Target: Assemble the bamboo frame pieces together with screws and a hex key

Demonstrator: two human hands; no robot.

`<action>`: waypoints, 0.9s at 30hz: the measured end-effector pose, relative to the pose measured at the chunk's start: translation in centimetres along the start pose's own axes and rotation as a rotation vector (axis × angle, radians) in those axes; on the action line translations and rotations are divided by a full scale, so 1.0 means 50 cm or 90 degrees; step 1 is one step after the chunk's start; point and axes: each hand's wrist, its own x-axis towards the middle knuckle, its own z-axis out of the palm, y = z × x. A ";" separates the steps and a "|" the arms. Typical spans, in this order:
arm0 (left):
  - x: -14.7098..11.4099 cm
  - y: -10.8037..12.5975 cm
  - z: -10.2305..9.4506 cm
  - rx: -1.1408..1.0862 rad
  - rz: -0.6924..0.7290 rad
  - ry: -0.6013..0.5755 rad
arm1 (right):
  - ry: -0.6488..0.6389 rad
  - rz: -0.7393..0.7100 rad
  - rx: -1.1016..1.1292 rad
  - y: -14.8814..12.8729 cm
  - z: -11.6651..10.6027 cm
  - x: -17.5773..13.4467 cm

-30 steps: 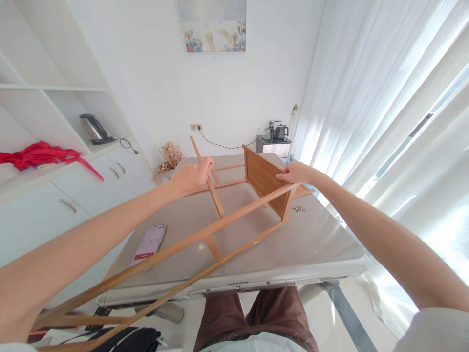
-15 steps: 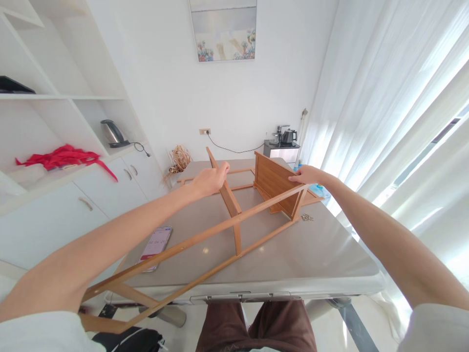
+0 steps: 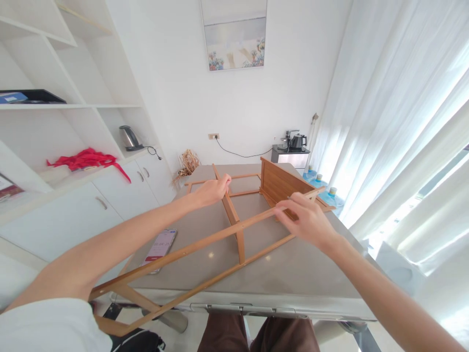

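Observation:
A wooden ladder-like frame [image 3: 205, 241] lies on its side across the table, its near end reaching past the front edge. My left hand [image 3: 216, 189] is closed around a wooden board [image 3: 230, 211] that stands on edge between the frame's rails. Over the upper rail, my right hand [image 3: 306, 217] is held with bent fingers drawn together. A small dark tip shows at its fingers, too small to name. Behind that hand stands a wider wooden panel [image 3: 282, 178], joined to the far end of the frame and partly covered by the hand.
A phone [image 3: 159, 249] showing a timer lies on the grey table [image 3: 293, 274], left of the frame. Dried stalks [image 3: 188, 164] are beyond the far left corner. Water bottles [image 3: 331, 195] stand on the right by the curtain [image 3: 384, 122]. White shelving [image 3: 84, 105] lines the left wall.
My right hand has left the wider panel and come nearer to me, over the upper rail. It now hides the small metal screws seen earlier. My left hand keeps its hold on the board.

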 end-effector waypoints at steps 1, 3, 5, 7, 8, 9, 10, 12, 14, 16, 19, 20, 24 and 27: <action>-0.002 -0.002 0.001 -0.003 -0.001 -0.002 | -0.019 -0.070 0.046 -0.025 0.008 -0.012; -0.006 -0.002 0.004 -0.008 -0.002 -0.009 | -0.041 -0.145 0.080 -0.065 0.023 -0.018; -0.009 -0.001 0.007 -0.015 -0.001 -0.018 | -0.054 -0.196 0.082 -0.091 0.039 -0.005; -0.010 0.002 0.009 -0.021 0.001 -0.027 | -0.062 -0.233 0.080 -0.107 0.055 0.017; -0.011 0.004 0.009 -0.023 0.001 -0.031 | -0.066 -0.248 0.081 -0.112 0.062 0.028; -0.011 0.005 0.008 -0.025 0.001 -0.033 | -0.069 -0.263 0.080 -0.117 0.070 0.038; -0.012 0.007 0.007 -0.026 0.001 -0.036 | -0.069 -0.278 0.079 -0.120 0.076 0.046; -0.014 0.009 0.003 -0.028 -0.002 -0.040 | -0.062 -0.312 0.076 -0.125 0.086 0.056; -0.018 0.013 -0.002 -0.032 -0.005 -0.044 | -0.053 -0.331 0.077 -0.127 0.090 0.058; -0.021 0.018 -0.008 -0.038 -0.006 -0.047 | -0.048 -0.326 0.080 -0.127 0.091 0.055; -0.024 0.028 -0.017 -0.048 -0.005 -0.043 | -0.046 -0.311 0.068 -0.125 0.086 0.049; -0.024 0.032 -0.022 -0.050 -0.003 -0.038 | -0.045 -0.315 0.059 -0.125 0.084 0.048; -0.028 0.050 -0.064 -0.051 0.011 0.002 | -0.037 -0.345 0.030 -0.130 0.077 0.049; -0.059 0.079 -0.122 -0.061 0.027 0.041 | -0.041 -0.341 0.029 -0.132 0.076 0.048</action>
